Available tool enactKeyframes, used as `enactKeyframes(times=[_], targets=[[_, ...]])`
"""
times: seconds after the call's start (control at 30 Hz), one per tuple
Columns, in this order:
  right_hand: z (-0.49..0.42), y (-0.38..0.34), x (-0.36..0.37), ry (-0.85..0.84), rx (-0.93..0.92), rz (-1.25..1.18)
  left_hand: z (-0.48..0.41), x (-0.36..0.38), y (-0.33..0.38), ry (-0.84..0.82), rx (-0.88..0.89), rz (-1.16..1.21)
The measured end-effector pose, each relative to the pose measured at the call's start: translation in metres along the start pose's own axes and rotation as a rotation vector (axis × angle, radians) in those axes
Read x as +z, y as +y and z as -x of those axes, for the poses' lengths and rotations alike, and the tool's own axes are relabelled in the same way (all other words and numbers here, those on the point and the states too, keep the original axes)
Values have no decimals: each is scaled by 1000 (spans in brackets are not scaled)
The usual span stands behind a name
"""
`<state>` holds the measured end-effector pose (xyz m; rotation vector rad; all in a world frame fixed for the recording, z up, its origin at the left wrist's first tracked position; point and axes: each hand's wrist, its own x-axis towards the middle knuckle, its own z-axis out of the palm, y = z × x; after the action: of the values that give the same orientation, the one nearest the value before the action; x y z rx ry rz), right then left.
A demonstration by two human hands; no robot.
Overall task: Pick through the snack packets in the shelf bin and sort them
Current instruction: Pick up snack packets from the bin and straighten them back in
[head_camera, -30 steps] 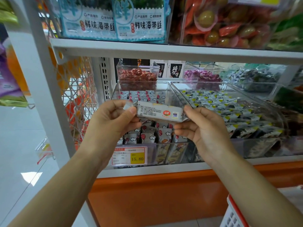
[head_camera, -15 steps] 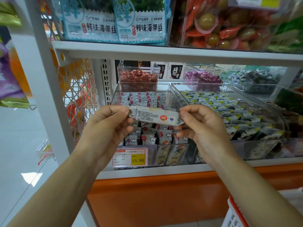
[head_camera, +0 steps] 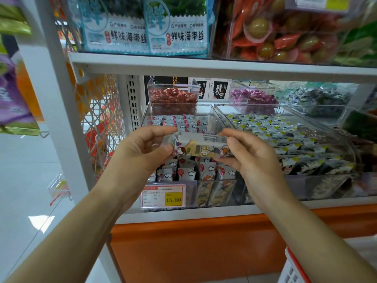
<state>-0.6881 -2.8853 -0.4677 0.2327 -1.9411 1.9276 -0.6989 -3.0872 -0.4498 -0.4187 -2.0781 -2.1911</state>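
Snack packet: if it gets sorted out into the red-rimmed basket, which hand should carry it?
Right, probably. The right hand pinches the right end of the snack packet, and the red-rimmed basket sits low beside the right forearm. The left hand, pinching the other end, would have to cross over.

Both ends of the packet (head_camera: 201, 147) are covered by my left hand (head_camera: 140, 152) and right hand (head_camera: 251, 158), and its print is too blurred to read. Price tag (head_camera: 155, 196): small text illegible. Basket (head_camera: 290, 269): cut off at the lower right corner.
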Motion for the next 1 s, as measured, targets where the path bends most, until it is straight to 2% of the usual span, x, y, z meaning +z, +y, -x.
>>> enactKeyframes(times=[0.07, 0.23, 0.43, 0.57, 0.73, 0.83, 0.93, 1.0], targets=[[0, -1, 0, 2, 36, -43, -1, 0, 0, -17, -3, -1], [-2, -2, 0, 9, 25, -81, -1, 2, 1, -98, -132, 204], [-2, -1, 2, 30, 72, -199, -2, 1, -2, -85, -119, 185], [-3, 1, 2, 90, 136, -234, -2, 1, -2, -96, -100, 80], [-2, 0, 5, 73, 168, -261, -5, 2, -6, -40, -118, -38], [-4, 1, 2, 62, 213, -352, -6, -1, -5, -51, -174, 61], [-4, 2, 2, 11, 174, -241, -8, -1, -3, 6, -222, 140], [-1, 2, 3, -86, 103, -108, -10, 0, -3, 71, -241, 152]])
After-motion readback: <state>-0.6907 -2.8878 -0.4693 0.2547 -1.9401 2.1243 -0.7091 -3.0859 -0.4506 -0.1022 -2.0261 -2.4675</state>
